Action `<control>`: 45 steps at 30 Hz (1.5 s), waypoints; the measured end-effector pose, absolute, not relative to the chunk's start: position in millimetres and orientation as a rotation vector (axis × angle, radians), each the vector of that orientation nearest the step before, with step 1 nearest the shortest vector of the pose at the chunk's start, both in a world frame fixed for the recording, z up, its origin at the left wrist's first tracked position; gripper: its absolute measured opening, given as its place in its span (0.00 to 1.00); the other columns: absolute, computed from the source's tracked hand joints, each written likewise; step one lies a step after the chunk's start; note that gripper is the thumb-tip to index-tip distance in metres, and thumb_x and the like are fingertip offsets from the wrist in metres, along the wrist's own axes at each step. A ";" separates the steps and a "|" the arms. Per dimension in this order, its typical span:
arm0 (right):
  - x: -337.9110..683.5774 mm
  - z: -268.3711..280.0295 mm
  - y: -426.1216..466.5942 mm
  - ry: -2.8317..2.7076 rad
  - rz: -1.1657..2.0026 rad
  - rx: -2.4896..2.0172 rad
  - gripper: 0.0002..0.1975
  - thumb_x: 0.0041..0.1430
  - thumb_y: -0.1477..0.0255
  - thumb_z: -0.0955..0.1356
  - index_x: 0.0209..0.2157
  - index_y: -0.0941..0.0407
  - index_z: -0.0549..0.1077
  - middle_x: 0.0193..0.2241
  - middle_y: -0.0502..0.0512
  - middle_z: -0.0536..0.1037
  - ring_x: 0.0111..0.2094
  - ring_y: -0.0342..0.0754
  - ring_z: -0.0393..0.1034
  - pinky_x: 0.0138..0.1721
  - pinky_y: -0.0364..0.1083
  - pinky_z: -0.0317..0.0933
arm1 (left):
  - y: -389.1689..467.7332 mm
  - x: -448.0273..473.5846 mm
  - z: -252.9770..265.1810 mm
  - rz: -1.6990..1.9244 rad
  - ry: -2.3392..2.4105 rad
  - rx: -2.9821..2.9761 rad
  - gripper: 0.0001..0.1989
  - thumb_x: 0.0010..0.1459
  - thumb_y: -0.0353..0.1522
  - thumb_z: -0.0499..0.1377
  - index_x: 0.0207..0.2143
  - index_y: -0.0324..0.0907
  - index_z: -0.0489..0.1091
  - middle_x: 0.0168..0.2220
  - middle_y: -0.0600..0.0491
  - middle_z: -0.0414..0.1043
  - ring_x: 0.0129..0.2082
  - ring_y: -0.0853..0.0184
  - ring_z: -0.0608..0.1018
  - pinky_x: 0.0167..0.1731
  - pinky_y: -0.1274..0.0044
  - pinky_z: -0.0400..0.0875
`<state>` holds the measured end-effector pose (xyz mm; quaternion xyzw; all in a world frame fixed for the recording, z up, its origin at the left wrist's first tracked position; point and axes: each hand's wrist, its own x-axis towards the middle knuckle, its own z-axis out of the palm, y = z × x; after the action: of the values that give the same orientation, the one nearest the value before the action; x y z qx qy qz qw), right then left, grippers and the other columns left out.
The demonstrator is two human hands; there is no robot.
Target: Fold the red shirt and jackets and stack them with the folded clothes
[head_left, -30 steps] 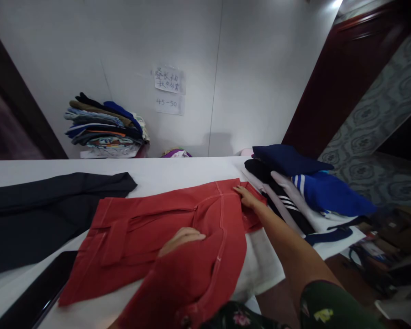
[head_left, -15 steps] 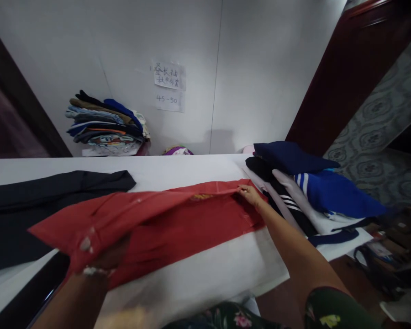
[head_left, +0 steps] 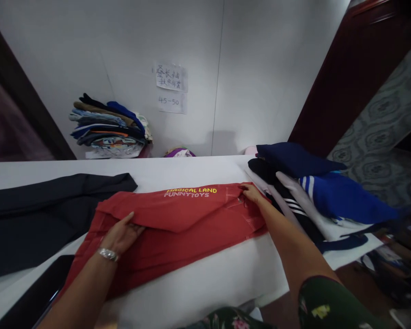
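A red garment (head_left: 192,214) with white stitching and yellow and white lettering lies across the white table. Its upper layer is folded over partway, leaving a loose edge along the middle. My right hand (head_left: 251,192) pinches the far right corner of this garment. Over the left part of the cloth, my left hand (head_left: 123,232) rests with fingers apart at the loose edge; a silver bracelet is on that wrist. Left of the red cloth lies a dark garment (head_left: 48,210), laid out flat.
A stack of folded clothes (head_left: 109,125) stands at the back left, against the wall. More clothes, including a blue garment with white stripes (head_left: 345,196), are heaped at the right. A dark shiny object (head_left: 37,292) lies near the front left. Paper signs (head_left: 171,89) hang on the wall.
My left hand has come out from under the raised red cloth and let its flap down, so the lettering shows. My right hand keeps hold of the right corner.
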<state>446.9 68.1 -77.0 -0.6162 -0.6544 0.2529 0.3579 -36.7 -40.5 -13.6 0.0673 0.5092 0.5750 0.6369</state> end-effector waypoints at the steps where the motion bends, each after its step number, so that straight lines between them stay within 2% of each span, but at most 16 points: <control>1: 450.1 -77.8 67.8 -1.693 0.631 -1.604 0.13 0.45 0.82 0.64 0.33 0.57 0.74 0.36 0.52 0.78 0.41 0.46 0.69 0.48 0.45 0.59 | -41.5 -36.0 -13.7 1.280 1.160 0.168 0.09 0.61 0.25 0.50 0.38 0.39 0.69 0.29 0.52 0.75 0.26 0.69 0.79 0.26 0.78 0.78; 5: 454.2 -75.7 66.8 -1.719 0.575 -1.619 0.07 0.44 0.81 0.66 0.22 0.54 0.71 0.35 0.52 0.77 0.43 0.47 0.68 0.51 0.45 0.57 | -46.7 -27.1 -15.9 1.183 1.160 0.269 0.07 0.58 0.23 0.53 0.36 0.38 0.70 0.31 0.50 0.76 0.28 0.67 0.79 0.28 0.76 0.79; 7: 452.9 -72.9 67.4 -1.713 0.594 -1.615 0.07 0.46 0.79 0.66 0.20 0.53 0.68 0.35 0.52 0.77 0.44 0.47 0.68 0.50 0.44 0.57 | -50.1 -20.3 -17.6 1.138 1.145 0.330 0.07 0.58 0.24 0.53 0.35 0.38 0.70 0.31 0.48 0.77 0.29 0.66 0.80 0.30 0.74 0.79; 9: 451.8 -70.3 69.1 -1.683 0.633 -1.624 0.07 0.48 0.77 0.65 0.20 0.53 0.67 0.33 0.51 0.77 0.41 0.46 0.69 0.46 0.43 0.59 | -53.2 -13.2 -19.9 1.112 1.137 0.366 0.07 0.59 0.25 0.52 0.35 0.37 0.70 0.32 0.47 0.77 0.31 0.64 0.80 0.32 0.73 0.79; 12: 452.8 -68.1 73.5 -1.621 0.654 -1.682 0.04 0.52 0.72 0.63 0.24 0.55 0.67 0.27 0.50 0.75 0.32 0.45 0.68 0.38 0.43 0.62 | -56.2 -3.4 -24.8 1.146 1.157 0.368 0.08 0.60 0.25 0.51 0.35 0.38 0.70 0.33 0.48 0.77 0.32 0.65 0.80 0.35 0.71 0.79; 15: 453.7 -67.5 77.0 -1.587 0.622 -1.760 0.06 0.52 0.69 0.62 0.27 0.56 0.68 0.23 0.48 0.74 0.27 0.44 0.66 0.32 0.43 0.62 | -57.6 3.0 -30.6 1.180 1.166 0.339 0.08 0.60 0.25 0.51 0.36 0.37 0.70 0.34 0.48 0.77 0.32 0.65 0.80 0.35 0.72 0.79; 19: 445.3 -63.5 74.1 -1.615 0.572 -1.844 0.08 0.49 0.72 0.62 0.29 0.57 0.72 0.28 0.53 0.77 0.31 0.46 0.69 0.35 0.43 0.61 | -61.4 3.7 -33.0 1.188 1.130 0.256 0.07 0.60 0.26 0.52 0.37 0.37 0.69 0.32 0.48 0.77 0.32 0.66 0.80 0.35 0.73 0.78; 22: 432.7 -56.7 70.8 -1.656 0.500 -1.913 0.12 0.48 0.73 0.63 0.34 0.58 0.75 0.33 0.59 0.78 0.37 0.51 0.70 0.40 0.46 0.59 | -64.0 1.6 -31.5 1.248 1.093 0.188 0.08 0.62 0.29 0.50 0.38 0.38 0.68 0.33 0.48 0.77 0.32 0.67 0.80 0.35 0.74 0.77; 24: 423.0 -52.5 69.6 -1.715 0.437 -1.930 0.13 0.49 0.70 0.63 0.35 0.57 0.76 0.36 0.61 0.78 0.42 0.55 0.69 0.43 0.49 0.58 | -63.9 1.3 -30.5 1.293 1.094 0.141 0.09 0.64 0.30 0.49 0.39 0.38 0.68 0.33 0.48 0.77 0.32 0.67 0.80 0.36 0.74 0.76; 26: 414.2 -50.5 68.3 -1.847 0.338 -1.934 0.15 0.52 0.64 0.63 0.36 0.55 0.77 0.38 0.60 0.78 0.43 0.56 0.69 0.44 0.50 0.57 | -62.9 2.2 -29.6 1.311 1.093 0.109 0.10 0.65 0.31 0.47 0.40 0.38 0.67 0.34 0.48 0.77 0.34 0.67 0.80 0.38 0.73 0.76; 29: 408.5 -52.7 66.8 -1.998 0.278 -1.894 0.20 0.53 0.55 0.61 0.37 0.53 0.76 0.35 0.56 0.79 0.39 0.54 0.71 0.40 0.48 0.59 | -63.0 6.4 -28.8 1.336 1.057 0.097 0.11 0.65 0.31 0.46 0.42 0.38 0.66 0.39 0.45 0.77 0.37 0.66 0.80 0.40 0.72 0.75; 34: 419.2 -64.4 72.9 -1.789 0.357 -2.077 0.16 0.52 0.57 0.62 0.30 0.52 0.75 0.26 0.53 0.78 0.30 0.52 0.72 0.31 0.47 0.60 | -73.4 17.8 -35.3 1.299 0.964 0.118 0.11 0.64 0.33 0.49 0.42 0.36 0.67 0.41 0.41 0.76 0.40 0.64 0.79 0.43 0.70 0.73; 38: 426.2 -78.0 78.7 -1.856 0.296 -2.124 0.14 0.51 0.60 0.63 0.29 0.50 0.76 0.28 0.54 0.79 0.33 0.54 0.73 0.32 0.48 0.61 | -76.3 10.8 -40.8 1.269 0.974 0.074 0.10 0.61 0.30 0.52 0.39 0.32 0.69 0.39 0.38 0.76 0.39 0.62 0.79 0.43 0.70 0.73; 42: 427.1 -86.6 80.5 -1.849 0.303 -2.097 0.15 0.51 0.59 0.62 0.31 0.51 0.76 0.29 0.55 0.79 0.33 0.54 0.74 0.32 0.49 0.62 | -61.3 -15.6 -37.3 1.455 0.982 0.032 0.11 0.62 0.32 0.52 0.41 0.35 0.69 0.39 0.42 0.77 0.38 0.65 0.79 0.42 0.74 0.73; 45: 425.6 -86.0 80.8 -1.837 0.317 -2.130 0.14 0.51 0.60 0.62 0.31 0.51 0.76 0.29 0.54 0.79 0.33 0.53 0.74 0.32 0.48 0.62 | -52.0 -27.6 -36.1 1.568 1.008 -0.014 0.09 0.62 0.30 0.51 0.41 0.37 0.69 0.37 0.45 0.77 0.36 0.67 0.79 0.40 0.75 0.74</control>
<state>425.6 80.8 -86.0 -0.7434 -0.6411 0.1107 0.1550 -27.6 -52.0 -36.1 -0.0062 0.4342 0.6754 0.5961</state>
